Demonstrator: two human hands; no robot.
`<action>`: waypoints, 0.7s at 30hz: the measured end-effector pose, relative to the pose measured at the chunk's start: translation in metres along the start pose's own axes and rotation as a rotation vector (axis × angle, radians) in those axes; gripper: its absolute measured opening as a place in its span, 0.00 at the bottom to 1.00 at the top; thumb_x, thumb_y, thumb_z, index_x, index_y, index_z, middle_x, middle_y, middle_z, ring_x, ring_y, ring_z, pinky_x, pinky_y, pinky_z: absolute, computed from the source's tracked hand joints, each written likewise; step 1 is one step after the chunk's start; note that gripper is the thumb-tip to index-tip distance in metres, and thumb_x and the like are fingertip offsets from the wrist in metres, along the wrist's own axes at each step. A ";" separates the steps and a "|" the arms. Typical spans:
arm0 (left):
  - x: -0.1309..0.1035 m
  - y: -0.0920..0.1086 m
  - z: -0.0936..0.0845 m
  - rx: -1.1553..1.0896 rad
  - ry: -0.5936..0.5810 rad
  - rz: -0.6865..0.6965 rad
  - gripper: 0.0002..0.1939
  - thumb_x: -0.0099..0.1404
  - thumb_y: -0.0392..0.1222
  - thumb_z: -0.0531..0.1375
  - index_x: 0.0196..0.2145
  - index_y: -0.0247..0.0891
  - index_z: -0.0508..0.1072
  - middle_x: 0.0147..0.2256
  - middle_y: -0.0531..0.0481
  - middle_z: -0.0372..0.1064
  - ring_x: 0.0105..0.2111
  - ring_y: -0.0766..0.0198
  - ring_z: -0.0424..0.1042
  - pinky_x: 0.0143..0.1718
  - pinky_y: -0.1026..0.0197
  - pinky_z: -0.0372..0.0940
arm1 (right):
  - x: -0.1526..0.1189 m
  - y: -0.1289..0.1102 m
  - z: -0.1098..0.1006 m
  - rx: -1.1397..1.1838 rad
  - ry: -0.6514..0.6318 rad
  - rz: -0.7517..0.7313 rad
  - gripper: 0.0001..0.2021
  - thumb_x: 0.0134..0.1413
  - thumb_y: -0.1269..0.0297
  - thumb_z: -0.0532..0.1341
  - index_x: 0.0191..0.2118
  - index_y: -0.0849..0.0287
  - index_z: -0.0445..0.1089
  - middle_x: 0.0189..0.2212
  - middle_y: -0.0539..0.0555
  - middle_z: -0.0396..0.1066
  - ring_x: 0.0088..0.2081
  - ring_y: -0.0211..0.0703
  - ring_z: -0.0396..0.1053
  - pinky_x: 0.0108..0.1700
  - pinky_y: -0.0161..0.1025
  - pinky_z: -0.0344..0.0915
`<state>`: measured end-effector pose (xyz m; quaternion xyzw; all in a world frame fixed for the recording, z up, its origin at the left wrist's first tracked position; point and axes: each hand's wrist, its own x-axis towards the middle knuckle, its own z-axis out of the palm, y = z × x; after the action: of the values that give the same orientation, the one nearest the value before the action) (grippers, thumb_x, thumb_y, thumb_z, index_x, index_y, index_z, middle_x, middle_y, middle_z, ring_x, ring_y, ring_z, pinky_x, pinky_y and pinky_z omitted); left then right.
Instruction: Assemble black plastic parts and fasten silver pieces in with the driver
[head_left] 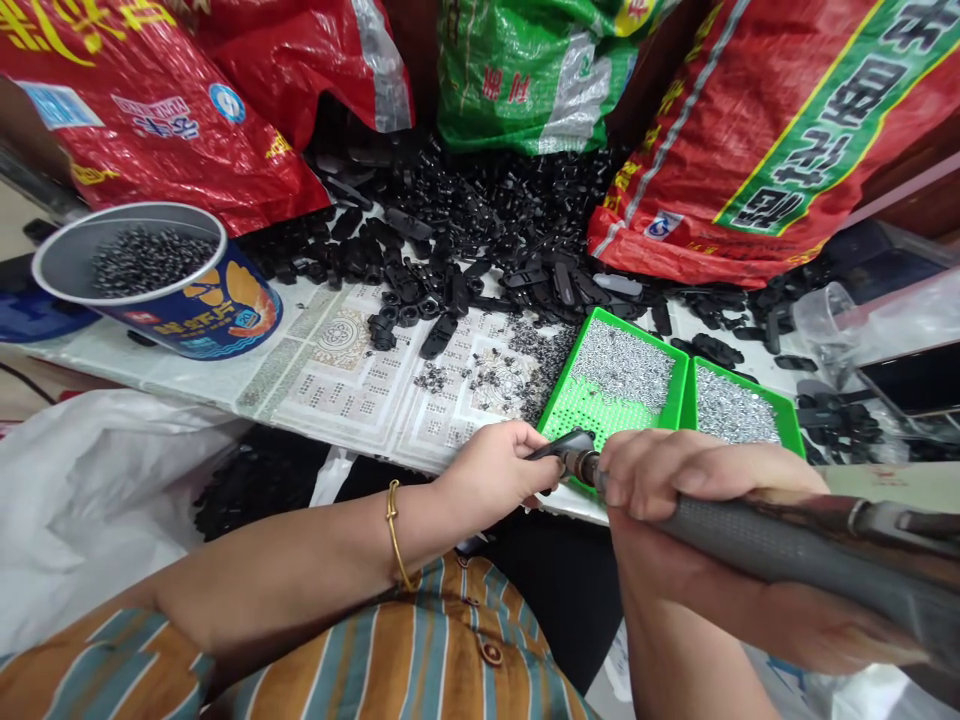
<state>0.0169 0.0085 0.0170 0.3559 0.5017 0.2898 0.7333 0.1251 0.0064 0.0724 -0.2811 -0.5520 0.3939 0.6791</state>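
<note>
My left hand (pixel 486 468), wearing a gold bangle (pixel 392 515) at the wrist, pinches a small black plastic part (pixel 561 445) above the table's front edge. Wrapped round the grey barrel of a power screwdriver (pixel 795 552) is my right hand (pixel 705 472). The driver's tip meets the black part or sits right against it; fingers hide the exact contact. Just behind both hands stands a green perforated tray (pixel 556 400) with small silvery screws (pixel 626 358) toward its far side. A second green tray (pixel 793 420) with similar screws adjoins it on the right.
A heap of black plastic parts (pixel 480 200) covers the back of the table (pixel 337 400). Red sacks (pixel 187 120) and a green sack (pixel 525 90) stand behind it. At the left is a blue tub (pixel 225 310) of small dark pieces. Loose dark bits (pixel 480 375) lie mid-table.
</note>
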 end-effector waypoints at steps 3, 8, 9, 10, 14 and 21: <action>0.002 -0.006 -0.001 -0.030 -0.011 0.033 0.10 0.53 0.42 0.61 0.31 0.36 0.65 0.24 0.55 0.65 0.21 0.71 0.64 0.21 0.67 0.60 | 0.000 0.000 0.000 -0.023 0.067 -0.014 0.21 0.42 0.42 0.57 0.29 0.56 0.69 0.13 0.45 0.60 0.14 0.37 0.59 0.18 0.38 0.59; 0.002 -0.010 -0.010 0.015 0.011 0.153 0.09 0.55 0.41 0.59 0.34 0.37 0.65 0.22 0.57 0.62 0.20 0.73 0.60 0.22 0.68 0.56 | 0.001 -0.018 -0.001 -0.070 0.155 -0.011 0.16 0.48 0.48 0.57 0.38 0.52 0.69 0.15 0.45 0.63 0.16 0.37 0.60 0.24 0.40 0.61; 0.001 -0.010 -0.012 0.006 0.011 0.167 0.09 0.55 0.41 0.59 0.34 0.37 0.65 0.23 0.57 0.63 0.22 0.73 0.61 0.23 0.68 0.56 | 0.001 -0.020 -0.002 -0.074 0.178 0.003 0.14 0.48 0.51 0.59 0.39 0.52 0.68 0.15 0.44 0.63 0.17 0.37 0.60 0.24 0.39 0.61; 0.000 -0.009 -0.014 -0.007 0.003 0.182 0.10 0.55 0.40 0.60 0.35 0.36 0.66 0.25 0.56 0.64 0.24 0.72 0.62 0.25 0.68 0.57 | 0.000 -0.022 -0.004 -0.081 0.212 0.032 0.13 0.47 0.54 0.61 0.40 0.52 0.68 0.15 0.44 0.63 0.18 0.36 0.60 0.24 0.39 0.60; -0.007 -0.005 -0.017 0.001 0.010 0.290 0.12 0.53 0.39 0.61 0.37 0.36 0.68 0.34 0.52 0.68 0.34 0.68 0.67 0.37 0.65 0.60 | -0.008 -0.012 -0.014 -0.270 0.417 0.278 0.15 0.45 0.64 0.63 0.41 0.57 0.67 0.18 0.45 0.65 0.21 0.35 0.62 0.25 0.36 0.59; -0.021 0.003 -0.015 0.303 0.181 0.497 0.11 0.54 0.39 0.61 0.37 0.39 0.71 0.37 0.51 0.71 0.37 0.63 0.68 0.40 0.61 0.62 | -0.022 0.002 -0.035 -0.426 0.337 0.533 0.27 0.36 0.63 0.68 0.47 0.56 0.65 0.33 0.54 0.73 0.31 0.41 0.69 0.36 0.42 0.63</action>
<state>-0.0037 -0.0025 0.0269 0.5458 0.4998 0.4129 0.5309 0.1569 -0.0099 0.0510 -0.6105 -0.4097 0.3814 0.5603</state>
